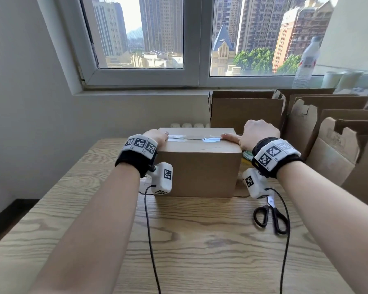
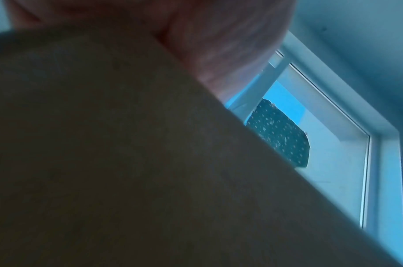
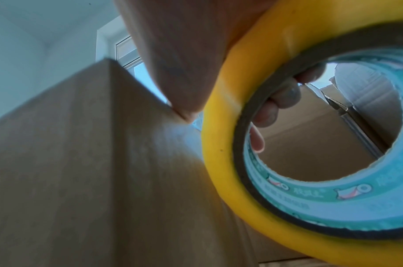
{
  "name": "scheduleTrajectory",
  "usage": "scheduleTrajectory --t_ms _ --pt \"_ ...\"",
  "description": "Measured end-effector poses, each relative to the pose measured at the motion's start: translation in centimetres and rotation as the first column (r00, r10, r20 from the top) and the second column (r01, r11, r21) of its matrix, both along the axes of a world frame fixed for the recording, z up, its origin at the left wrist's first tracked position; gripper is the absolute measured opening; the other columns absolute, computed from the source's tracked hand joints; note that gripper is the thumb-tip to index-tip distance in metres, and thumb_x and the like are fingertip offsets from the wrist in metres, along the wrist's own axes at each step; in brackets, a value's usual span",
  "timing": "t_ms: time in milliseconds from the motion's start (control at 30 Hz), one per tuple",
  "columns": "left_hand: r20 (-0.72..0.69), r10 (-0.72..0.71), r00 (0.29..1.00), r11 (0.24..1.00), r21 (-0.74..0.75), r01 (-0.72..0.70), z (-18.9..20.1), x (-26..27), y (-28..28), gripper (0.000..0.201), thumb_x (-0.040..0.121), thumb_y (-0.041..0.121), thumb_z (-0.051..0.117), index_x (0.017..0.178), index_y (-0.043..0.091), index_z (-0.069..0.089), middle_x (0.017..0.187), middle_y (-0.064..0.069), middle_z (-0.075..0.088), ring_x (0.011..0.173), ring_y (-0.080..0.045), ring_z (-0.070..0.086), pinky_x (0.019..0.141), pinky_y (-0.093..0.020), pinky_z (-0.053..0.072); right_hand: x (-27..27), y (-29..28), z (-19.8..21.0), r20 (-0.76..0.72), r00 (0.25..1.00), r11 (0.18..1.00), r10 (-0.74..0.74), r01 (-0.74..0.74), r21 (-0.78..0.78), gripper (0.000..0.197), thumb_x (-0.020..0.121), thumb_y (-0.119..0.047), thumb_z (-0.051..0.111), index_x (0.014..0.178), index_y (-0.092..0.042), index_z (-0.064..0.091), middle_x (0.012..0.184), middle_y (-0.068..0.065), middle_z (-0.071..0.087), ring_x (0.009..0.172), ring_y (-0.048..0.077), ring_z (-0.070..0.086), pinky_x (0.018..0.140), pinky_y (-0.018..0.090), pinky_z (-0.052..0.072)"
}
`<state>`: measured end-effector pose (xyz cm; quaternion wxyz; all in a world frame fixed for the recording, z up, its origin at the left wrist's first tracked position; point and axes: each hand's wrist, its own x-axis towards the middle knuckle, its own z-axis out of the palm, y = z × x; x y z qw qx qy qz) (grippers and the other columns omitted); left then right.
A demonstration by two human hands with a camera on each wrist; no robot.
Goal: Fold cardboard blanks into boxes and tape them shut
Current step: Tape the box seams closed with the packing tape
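A closed cardboard box (image 1: 200,162), mid-worktop (image 1: 200,251), is pressed at its left end by the left hand (image 1: 157,135), fingers flat on the clear tape strip (image 1: 191,138). The right hand (image 1: 257,134) grips a yellow tape roll (image 3: 310,144), shown only by the right wrist view. Tape is best kept taut and smoothed along the seam.

box (image 1: 200,166) brown | tape roll (image 3: 223,135) yellow, teal core | scissors (image 1: 270,217) black | table (image 1: 200,251) wood-grain
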<state>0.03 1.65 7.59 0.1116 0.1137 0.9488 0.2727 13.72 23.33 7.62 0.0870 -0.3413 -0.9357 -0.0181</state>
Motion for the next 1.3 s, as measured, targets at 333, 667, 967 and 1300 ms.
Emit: scheduleTrajectory --t_ms 333,667,967,1300 --pt "-0.057 0.029 0.998 0.936 -0.349 -0.047 -0.8 -0.6 2.4 0.070 0.105 0.025 0.035 0.154 0.007 -0.011 0.159 -0.025 0.016 0.146 -0.040 0.020 0.116 -0.046 0.018 -0.5 0.6 -0.1 0.021 0.999 1.000 0.026 -0.026 0.002 0.085 0.065 -0.096 0.039 0.080 -0.014 0.058 0.076 0.004 0.062 0.067 0.021 0.060 0.060 0.029 0.046" --pt "-0.187 -0.055 0.981 0.877 -0.478 -0.042 -2.7 -1.1 4.2 0.075 0.101 0.048 0.027 0.155 0.003 0.000 0.164 -0.014 -0.002 0.151 -0.032 0.000 0.120 -0.053 0.003 -0.7 0.8 -0.3 0.020 1.000 1.000 0.023 -0.023 0.010 0.082 0.066 -0.096 0.041 0.080 -0.016 0.056 0.077 0.003 0.061 0.071 0.023 0.060 0.062 0.029 0.046" --pt "-0.193 -0.097 0.976 0.911 -0.412 0.009 -2.8 1.1 6.2 0.096 0.094 0.069 0.026 0.154 0.001 -0.005 0.163 -0.017 -0.010 0.151 -0.031 -0.008 0.119 -0.049 -0.009 -0.6 1.0 -0.3 0.002 0.999 0.998 0.052 -0.052 0.028 0.077 0.069 -0.093 0.045 0.079 -0.017 0.056 0.076 0.002 0.061 0.071 0.023 0.060 0.063 0.029 0.046" --pt "-0.204 -0.173 0.964 0.925 -0.371 0.088 -3.7 3.0 11.0 0.087 0.096 0.064 0.026 0.155 0.008 -0.005 0.161 -0.018 -0.016 0.149 -0.033 -0.014 0.119 -0.047 -0.011 0.8 3.1 -1.0 -0.169 0.977 0.988 0.129 -0.141 -0.061 0.089 0.074 -0.093 0.022 0.070 -0.015 0.064 0.072 0.004 0.065 0.068 0.023 0.062 0.061 0.030 0.047"
